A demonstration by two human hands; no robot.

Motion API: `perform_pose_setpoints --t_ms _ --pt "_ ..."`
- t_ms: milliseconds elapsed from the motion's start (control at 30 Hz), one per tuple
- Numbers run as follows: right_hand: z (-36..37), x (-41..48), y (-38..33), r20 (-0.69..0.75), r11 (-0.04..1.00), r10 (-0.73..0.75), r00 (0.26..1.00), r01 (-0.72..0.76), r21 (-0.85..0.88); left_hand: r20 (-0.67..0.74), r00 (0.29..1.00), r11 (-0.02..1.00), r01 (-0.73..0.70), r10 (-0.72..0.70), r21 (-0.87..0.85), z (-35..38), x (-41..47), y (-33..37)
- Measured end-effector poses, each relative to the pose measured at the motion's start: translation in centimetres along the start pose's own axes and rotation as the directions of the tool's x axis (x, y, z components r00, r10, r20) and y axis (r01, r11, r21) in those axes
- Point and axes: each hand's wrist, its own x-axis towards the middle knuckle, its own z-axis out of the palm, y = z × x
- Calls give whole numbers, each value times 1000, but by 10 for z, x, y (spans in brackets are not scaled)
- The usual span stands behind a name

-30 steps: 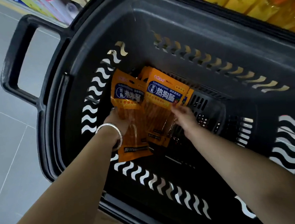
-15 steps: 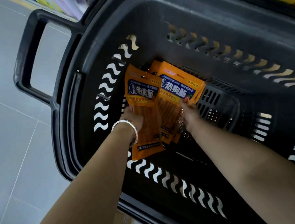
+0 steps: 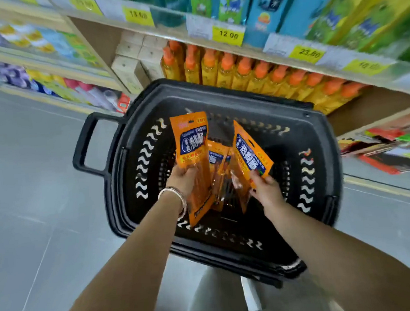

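Black plastic basket (image 3: 326,145) underneath. Orange packets held over it: left packet (image 3: 193,144), right packet (image 3: 250,151); third packet (image 3: 217,159) lower, inside. Likely light, floppy, slick; take by sealed edge. Grip: left hand (image 3: 183,179) round left packet, right hand (image 3: 265,187) pinching right packet.

My black basket (image 3: 327,145) stands mid-frame on the grey tiled floor (image 3: 30,193); behind it, upper right, the shelf (image 3: 376,102) carries a row of orange-capped bottles (image 3: 242,76).
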Motion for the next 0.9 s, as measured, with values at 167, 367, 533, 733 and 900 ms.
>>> perform_pose_setpoints --t_ms 167,367,533,733,900 --pt "-74 -46 -36 -12 973 -214 977 212 -95 -60 991 988 -114 120 102 18 -67 26" --pt "-191 -105 -78 -160 789 -612 774 588 -176 22 883 856 -460 469 236 79 -158 74" --pt "-305 -141 -109 -291 644 -748 596 758 -103 141 650 624 -758 747 190 159 -238 106" --pt "-440 -164 -149 -337 526 -832 441 820 -225 114 550 556 -830 828 -35 266 -324 135" --pt "-529 -185 -188 -360 422 -875 323 874 -241 95 487 495 -864 868 -91 325 -381 161"
